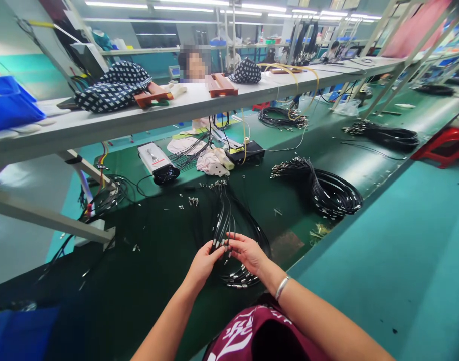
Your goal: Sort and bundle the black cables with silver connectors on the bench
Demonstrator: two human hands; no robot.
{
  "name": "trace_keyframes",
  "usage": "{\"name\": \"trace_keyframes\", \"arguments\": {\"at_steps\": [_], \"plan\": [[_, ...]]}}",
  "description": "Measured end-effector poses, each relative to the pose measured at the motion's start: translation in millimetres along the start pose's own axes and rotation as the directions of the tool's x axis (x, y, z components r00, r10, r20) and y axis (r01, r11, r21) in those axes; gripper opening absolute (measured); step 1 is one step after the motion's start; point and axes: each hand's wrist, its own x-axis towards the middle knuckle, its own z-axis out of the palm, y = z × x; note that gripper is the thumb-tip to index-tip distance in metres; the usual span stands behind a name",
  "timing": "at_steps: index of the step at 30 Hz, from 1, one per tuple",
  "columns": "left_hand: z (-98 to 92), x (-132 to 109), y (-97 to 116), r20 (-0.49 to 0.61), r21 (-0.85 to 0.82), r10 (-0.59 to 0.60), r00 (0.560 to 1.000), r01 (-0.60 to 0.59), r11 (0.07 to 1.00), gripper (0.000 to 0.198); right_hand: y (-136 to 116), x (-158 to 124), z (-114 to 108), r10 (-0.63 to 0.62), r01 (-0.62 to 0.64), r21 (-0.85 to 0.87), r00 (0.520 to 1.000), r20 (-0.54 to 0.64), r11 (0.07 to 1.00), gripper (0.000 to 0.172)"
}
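A looped bundle of thin black cables point(257, 225) lies on the green work surface in front of me. Metal connector ends point(219, 184) fan out at its far end, and pale tags or sleeves show along the near loop. My left hand point(206, 258) is closed on several of the cables at the middle of the bundle. Beside it, nearly touching, my right hand point(248, 251) pinches a cable with thumb and finger, a silver bracelet on its wrist. Exactly which cable sits between the right fingertips is partly hidden.
More coiled black cables point(336, 193) lie to the right. Beyond my hands are a white-and-black device point(157, 163), a black box point(248, 153) and a crumpled cloth point(214, 161). A raised white shelf point(184, 108) crosses ahead. A red stool point(445, 148) stands right; a person sits beyond the shelf.
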Motion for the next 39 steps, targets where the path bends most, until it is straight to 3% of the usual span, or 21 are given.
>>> {"name": "trace_keyframes", "arguments": {"at_steps": [4,8,11,15,19,24,29,34,36,39], "plan": [[1.8,2,1,0.042,-0.016,-0.016,0.999,0.017,1.0,0.031,0,1,1,-0.002,0.002,-0.002,1.0,-0.011,1.0,0.045],[-0.2,5,6,0.017,0.123,-0.012,1.0,0.01,0.992,0.031,-2,1,-5,0.006,-0.008,-0.05,0.999,-0.042,0.999,0.044],[-3.3,7,14,0.004,0.147,0.009,1.0,-0.009,0.989,0.027,1,-1,-23,0.013,-0.034,-0.12,0.984,-0.175,0.992,0.038],[-12.5,9,32,0.083,0.06,0.019,0.996,-0.024,0.998,0.026,14,-3,-61,0.024,-0.102,-0.176,0.918,-0.396,0.979,0.027],[-26.0,16,57,0.078,-0.032,0.079,0.994,-0.077,0.997,0.023,23,-1,-82,0.023,-0.14,-0.198,0.866,-0.499,0.97,0.024],[-25.0,21,70,0.051,-0.011,0.105,0.993,-0.104,0.994,0.026,7,-5,-61,0.027,-0.092,-0.145,0.917,-0.397,0.985,0.029],[-7.0,20,42,0.065,0.051,-0.055,0.996,0.052,0.997,0.039,-12,-14,-29,0.061,-0.08,-0.117,0.985,-0.159,0.99,0.036],[-7.5,24,21,-0.043,0.176,0.012,0.999,-0.004,0.984,0.034,-15,-13,-30,0.029,-0.062,-0.15,0.976,-0.214,0.987,0.035],[-9.6,25,20,-0.027,0.23,0.038,0.999,-0.031,0.973,0.031,-14,-13,-35,0.022,-0.058,-0.15,0.973,-0.231,0.987,0.035],[-8.1,25,23,0.024,0.178,0.019,1.0,-0.023,0.984,0.03,-14,-14,-36,0.04,-0.069,-0.133,0.976,-0.214,0.989,0.037]]}}
